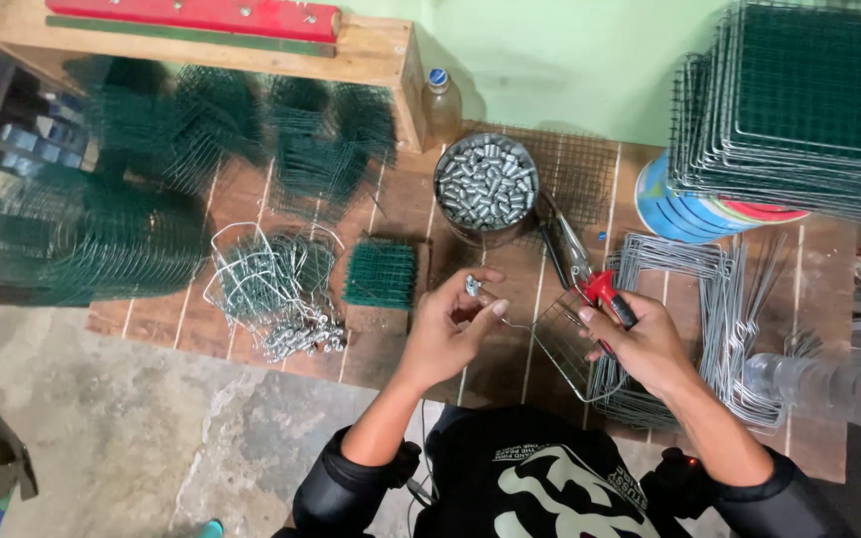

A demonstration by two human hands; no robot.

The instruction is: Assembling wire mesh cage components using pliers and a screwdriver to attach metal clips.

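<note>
My left hand (455,324) pinches a small silver metal ferrule (471,286) at its fingertips, against a thin wire that runs to a bent wire frame (560,339) between my hands. My right hand (640,344) grips red-handled pliers (590,279), whose dark jaws point up and away toward a round tin (486,182) full of silver ferrules. Under my right hand lies a pile of bent bare wire frames (710,299).
Small green mesh squares (381,274) and finished wire-and-mesh pieces (271,284) lie left. Rolled green mesh (82,229) is far left. Stacked green mesh panels (799,100) sit top right on coloured discs (680,204). Two plastic bottles (829,389), (440,100) and a wooden bench (371,50) stand nearby.
</note>
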